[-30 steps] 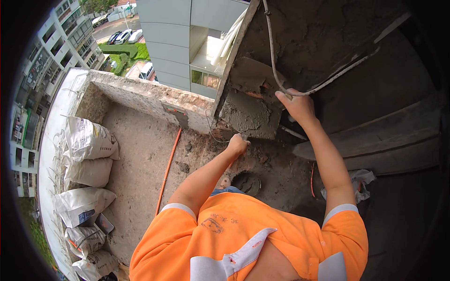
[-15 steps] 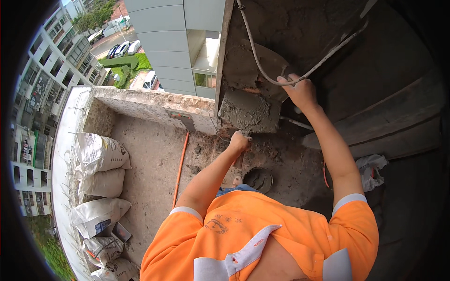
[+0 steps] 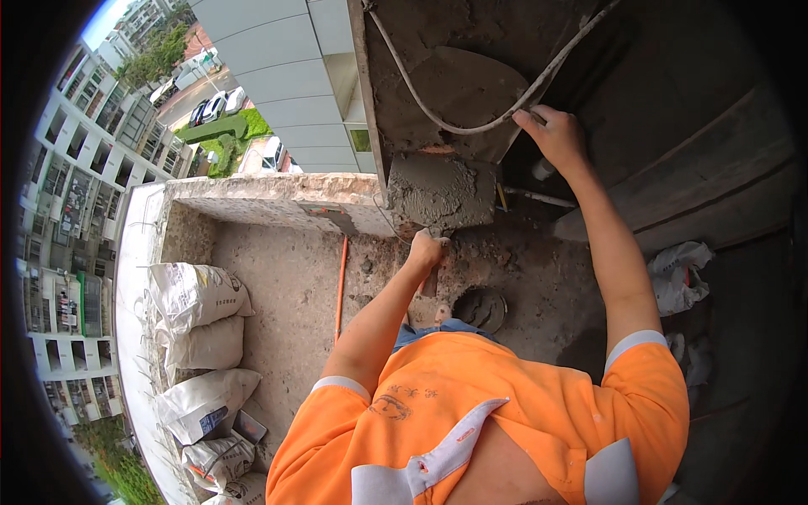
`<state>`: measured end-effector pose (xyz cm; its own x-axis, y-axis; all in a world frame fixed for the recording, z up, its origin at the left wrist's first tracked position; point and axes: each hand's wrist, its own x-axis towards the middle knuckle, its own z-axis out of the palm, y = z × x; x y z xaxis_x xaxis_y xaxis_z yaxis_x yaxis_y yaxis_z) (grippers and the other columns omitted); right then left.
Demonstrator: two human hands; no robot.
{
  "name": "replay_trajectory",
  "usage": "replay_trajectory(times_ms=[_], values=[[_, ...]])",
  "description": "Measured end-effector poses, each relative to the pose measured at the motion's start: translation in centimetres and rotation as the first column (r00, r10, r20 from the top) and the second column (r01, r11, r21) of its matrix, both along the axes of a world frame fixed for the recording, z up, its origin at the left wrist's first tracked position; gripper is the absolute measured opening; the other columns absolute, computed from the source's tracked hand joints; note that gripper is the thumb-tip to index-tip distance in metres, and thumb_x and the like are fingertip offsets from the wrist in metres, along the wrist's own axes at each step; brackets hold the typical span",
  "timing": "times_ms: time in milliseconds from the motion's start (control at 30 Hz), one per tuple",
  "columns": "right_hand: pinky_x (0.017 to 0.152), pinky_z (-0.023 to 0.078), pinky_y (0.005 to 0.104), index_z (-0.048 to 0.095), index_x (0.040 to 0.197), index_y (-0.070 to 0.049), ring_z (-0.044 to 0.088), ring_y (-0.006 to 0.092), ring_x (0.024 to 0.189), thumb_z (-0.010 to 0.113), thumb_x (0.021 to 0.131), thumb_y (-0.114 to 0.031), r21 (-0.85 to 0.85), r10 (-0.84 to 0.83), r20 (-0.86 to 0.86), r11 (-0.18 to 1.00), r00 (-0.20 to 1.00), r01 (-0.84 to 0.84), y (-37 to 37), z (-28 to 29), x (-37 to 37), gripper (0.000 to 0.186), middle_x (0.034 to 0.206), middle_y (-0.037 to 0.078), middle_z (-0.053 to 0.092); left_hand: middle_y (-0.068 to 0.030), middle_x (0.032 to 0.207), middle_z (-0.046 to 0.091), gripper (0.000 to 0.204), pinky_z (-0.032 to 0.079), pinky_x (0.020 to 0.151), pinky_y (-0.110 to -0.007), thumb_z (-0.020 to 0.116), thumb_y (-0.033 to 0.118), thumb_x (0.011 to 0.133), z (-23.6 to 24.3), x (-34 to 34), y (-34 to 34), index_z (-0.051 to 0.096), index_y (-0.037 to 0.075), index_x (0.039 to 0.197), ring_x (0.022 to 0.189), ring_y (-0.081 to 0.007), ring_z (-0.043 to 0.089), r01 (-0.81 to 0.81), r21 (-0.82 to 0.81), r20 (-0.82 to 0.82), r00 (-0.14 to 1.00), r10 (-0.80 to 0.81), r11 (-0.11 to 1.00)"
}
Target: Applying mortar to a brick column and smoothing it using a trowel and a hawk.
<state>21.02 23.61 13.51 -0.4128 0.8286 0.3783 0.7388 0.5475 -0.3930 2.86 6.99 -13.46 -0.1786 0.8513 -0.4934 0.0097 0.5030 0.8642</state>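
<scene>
My left hand (image 3: 426,248) is closed on a tool at the near edge of a board (image 3: 444,192) loaded with wet grey mortar. My right hand (image 3: 551,135) is raised higher, fingers bent at a pale hanging cable (image 3: 454,128); I cannot make out whether they grip the cable or something behind it. Behind the cable is a dark, mortar-coated surface (image 3: 396,109) with a rounded smoother area. Below my left hand, near my feet, sits a round bucket (image 3: 480,307) with grey material inside.
A low rough wall (image 3: 269,189) edges the ledge above a street with parked cars. White sacks (image 3: 198,299) line the left parapet, an orange pipe (image 3: 342,286) lies on the floor, and a plastic bag (image 3: 677,278) lies right. A pale pipe (image 3: 547,198) runs beside the board.
My right hand has moved upward along with the cable's lower bend. My left hand has risen slightly with the mortar board. The view has shifted, moving the sacks rightward in it.
</scene>
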Motion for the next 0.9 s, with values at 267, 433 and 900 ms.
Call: replay_trajectory(times_ms=[267, 433, 900], values=[[0.054, 0.048, 0.0417, 0.063, 0.078, -0.005, 0.063, 0.0378, 0.065, 0.066, 0.086, -0.042, 0.198, -0.016, -0.205, 0.978, 0.979, 0.057, -5.1, -9.2, 1.9, 0.038, 0.068, 0.016, 0.063, -0.0144, 0.071, 0.061, 0.024, 0.051, 0.042, -0.038, 0.068, 0.012, 0.083, 1.1, -0.4, 0.0, 0.053, -0.004, 0.091, 0.05, -0.0267, 0.062, -0.053, -0.01, 0.031, 0.998, 0.053, 0.999], [0.065, 0.049, 0.05, 0.064, 0.079, -0.008, 0.064, 0.0386, 0.075, 0.064, 0.084, -0.046, -0.211, -0.064, 0.187, 0.972, 0.98, 0.104, -7.8, -14.4, 2.4, 0.039, 0.075, 0.015, 0.065, -0.0053, 0.06, 0.051, 0.019, 0.042, 0.04, -0.031, 0.066, 0.011, 0.08, 2.3, -0.6, -1.4, 0.05, 0.002, 0.081, 0.045, -0.0172, 0.05, -0.087, -0.023, 0.025, 0.996, 0.087, 0.996], [0.06, 0.052, 0.0351, 0.068, 0.088, -0.007, 0.064, 0.0252, 0.068, 0.077, 0.073, -0.034, 0.258, 0.243, 0.193, 0.922, 0.951, -0.288, -8.0, -9.7, 6.4, 0.032, 0.072, 0.007, 0.063, -0.0216, 0.075, 0.062, 0.022, 0.048, 0.063, -0.043, 0.067, 0.014, 0.074, 7.2, -4.4, -7.6, 0.054, -0.002, 0.084, 0.07, -0.0366, 0.061, 0.531, 0.018, -0.574, 0.699, -0.426, 0.847]])
